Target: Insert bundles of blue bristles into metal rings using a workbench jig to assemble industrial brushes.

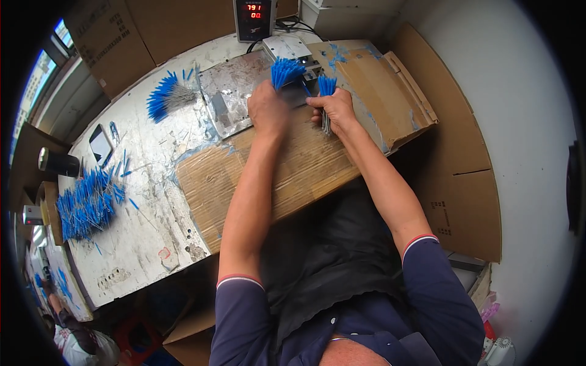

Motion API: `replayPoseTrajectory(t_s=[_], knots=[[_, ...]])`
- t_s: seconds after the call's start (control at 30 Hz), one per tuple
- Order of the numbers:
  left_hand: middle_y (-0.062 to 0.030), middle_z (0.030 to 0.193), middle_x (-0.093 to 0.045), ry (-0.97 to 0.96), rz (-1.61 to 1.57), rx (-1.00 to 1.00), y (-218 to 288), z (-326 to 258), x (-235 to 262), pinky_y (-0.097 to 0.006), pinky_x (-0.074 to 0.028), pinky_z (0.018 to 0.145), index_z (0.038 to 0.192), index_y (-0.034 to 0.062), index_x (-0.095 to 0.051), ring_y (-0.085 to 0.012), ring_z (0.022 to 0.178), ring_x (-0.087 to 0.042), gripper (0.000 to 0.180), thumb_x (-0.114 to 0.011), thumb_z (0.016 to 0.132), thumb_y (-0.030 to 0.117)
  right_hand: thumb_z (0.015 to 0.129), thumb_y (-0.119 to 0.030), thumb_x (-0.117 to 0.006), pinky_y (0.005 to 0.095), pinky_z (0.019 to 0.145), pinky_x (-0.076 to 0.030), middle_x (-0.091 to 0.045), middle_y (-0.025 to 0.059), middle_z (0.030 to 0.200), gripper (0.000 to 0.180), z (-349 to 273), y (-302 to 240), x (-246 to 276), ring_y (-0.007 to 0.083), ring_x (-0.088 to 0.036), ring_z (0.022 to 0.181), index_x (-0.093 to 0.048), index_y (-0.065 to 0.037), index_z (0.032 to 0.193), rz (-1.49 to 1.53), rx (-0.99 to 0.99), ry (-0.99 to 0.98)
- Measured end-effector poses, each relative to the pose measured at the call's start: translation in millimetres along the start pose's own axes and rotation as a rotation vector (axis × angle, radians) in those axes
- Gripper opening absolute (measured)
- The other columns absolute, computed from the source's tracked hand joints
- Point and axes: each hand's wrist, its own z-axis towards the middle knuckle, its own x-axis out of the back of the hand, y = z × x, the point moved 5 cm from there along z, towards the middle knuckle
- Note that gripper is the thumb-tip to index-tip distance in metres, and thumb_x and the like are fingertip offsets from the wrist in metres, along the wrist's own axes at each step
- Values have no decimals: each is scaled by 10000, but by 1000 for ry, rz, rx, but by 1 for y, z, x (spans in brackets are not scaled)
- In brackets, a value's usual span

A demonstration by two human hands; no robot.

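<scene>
Head view, risk: the blue-tipped bundle (pixel 285 71) fans out above the left hand (pixel 267 110); a slack fist could let strands slide onto the cardboard sheet (pixel 268 177).
Left grip: clenched around that bundle's stems, the tips sticking up past the knuckles.
Right grip: the right hand (pixel 334 108) grasps a smaller bundle (pixel 326 85), tips up.
Nearby: a loose blue pile (pixel 88 204) lies well apart on the worn table (pixel 143 238).

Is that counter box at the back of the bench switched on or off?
On: the counter box shows lit red digits on its dark display.
</scene>
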Motion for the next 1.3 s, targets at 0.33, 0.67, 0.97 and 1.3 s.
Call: replayPoseTrajectory(t_s=[0.33,0.67,0.97,1.3], knots=[[-187,874,-659,-40,160,-9,4,-1,-2,-520,-475,738,917,34,-607,-411,837,-642,93,-641,847,85,767,58,-742,314,396,-533,-606,90,668,163,10,-3,-4,155,-583,493,-590,3,748,-53,-22,79],[-176,901,-660,121,-36,149,-13,1,4,-490,-479,785,968,20,-604,-401,868,-631,151,-650,887,139,735,62,-744,344,396,-549,-639,142,674,144,23,-6,-16,208,-624,500,-601,60,725,-101,-3,142],[-175,898,-662,88,-13,62,-11,5,4,-495,-450,823,937,35,-609,-395,914,-616,151,-663,879,163,792,-2,-758,332,423,-563,-659,145,726,153,19,-4,-17,227,-659,545,-615,51,804,63,-3,106],[-220,868,-686,-66,1,41,4,2,3,-546,-478,736,977,41,-632,-445,835,-653,156,-656,912,181,837,1,-739,349,556,-619,-667,108,817,178,12,8,1,216,-673,640,-626,25,972,356,67,-38]])
